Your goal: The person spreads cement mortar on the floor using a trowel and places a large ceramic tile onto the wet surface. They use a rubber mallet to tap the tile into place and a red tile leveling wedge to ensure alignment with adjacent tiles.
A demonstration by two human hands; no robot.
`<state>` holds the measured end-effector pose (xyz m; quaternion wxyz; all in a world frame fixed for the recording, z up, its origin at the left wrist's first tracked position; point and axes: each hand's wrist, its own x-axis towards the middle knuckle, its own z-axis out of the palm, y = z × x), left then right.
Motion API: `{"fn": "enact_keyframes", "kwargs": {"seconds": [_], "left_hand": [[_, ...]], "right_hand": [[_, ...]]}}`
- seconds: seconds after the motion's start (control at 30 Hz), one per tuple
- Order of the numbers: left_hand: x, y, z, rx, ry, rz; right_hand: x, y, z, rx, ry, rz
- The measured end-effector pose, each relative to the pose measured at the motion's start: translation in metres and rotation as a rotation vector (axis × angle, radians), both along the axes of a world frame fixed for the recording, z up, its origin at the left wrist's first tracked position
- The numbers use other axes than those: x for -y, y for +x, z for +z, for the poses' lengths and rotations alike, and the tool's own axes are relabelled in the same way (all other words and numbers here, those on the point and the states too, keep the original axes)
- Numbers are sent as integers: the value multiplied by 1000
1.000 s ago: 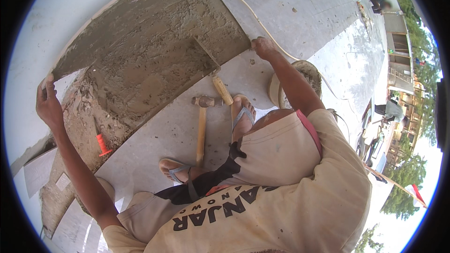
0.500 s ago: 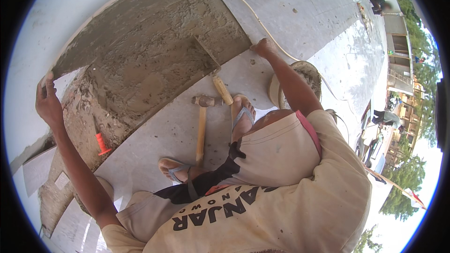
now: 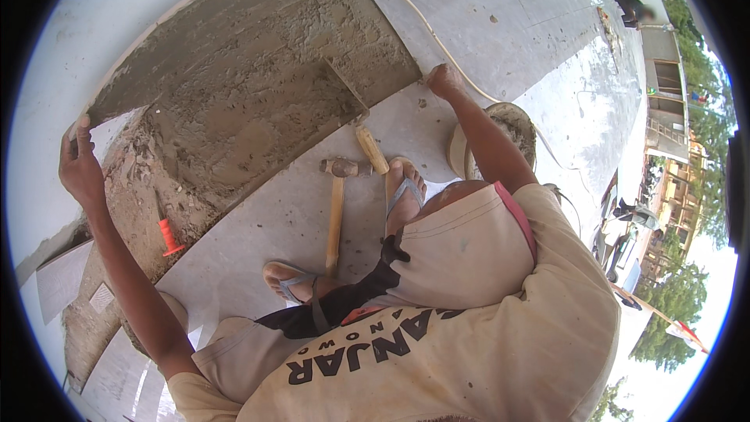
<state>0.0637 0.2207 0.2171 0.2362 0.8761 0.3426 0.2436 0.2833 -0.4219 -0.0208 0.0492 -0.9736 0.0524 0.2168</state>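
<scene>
L hand (image 3: 80,166) is raised at the far left end of the wet mortar bed (image 3: 258,101). Fingers are curled over the upper left corner of a large pale tile (image 3: 47,70), w/ one finger sticking up along the edge; grip looks closed on that edge, but the palm side is turned away, so how firmly can't be told. R hand (image 3: 442,80) is stretched out to the bed's right end, fingers bunched and pressed down where the mortar meets the grey floor (image 3: 500,23). Whether it pinches the thin pale cord (image 3: 437,39) running past there or just rests on the mortar edge is too small to make out.

The mortar bed runs from upper right to lower left between both hands, w/ a smoother strip along its top and rough, raked mortar below. Toward the left it breaks into crumbly brownish rubble, where an orange-handled tool (image 3: 166,236) stands stuck in; its working end is buried.

On the floor near the person's feet: a mallet (image 3: 337,203), head next to the right sandal (image 3: 402,187), wooden handle pointing toward the left sandal (image 3: 291,281). A trowel w/ a yellow-ish handle (image 3: 372,148) lies just above the mallet head, blade flat on the mortar. A round bucket (image 3: 504,121) sits behind the R forearm, mostly hidden by it.

Torso and shirt fill the lower frame, hiding the floor beneath. Far right is bent by the lens: buildings, trees, parked vehicles, all small.
</scene>
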Motion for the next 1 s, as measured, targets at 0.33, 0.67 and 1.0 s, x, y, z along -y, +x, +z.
{"fn": "enact_keyframes", "kwargs": {"seconds": [0.33,0.67,1.0], "left_hand": [[2,2,0,8,-25,-2],[-3,2,-2,0,-20,4],[-5,1,-4,20,-15,-6]], "right_hand": [[0,-4,9,85,85,134],[10,2,-6,44,151,164],[7,-1,-2,83,192,162]]}}
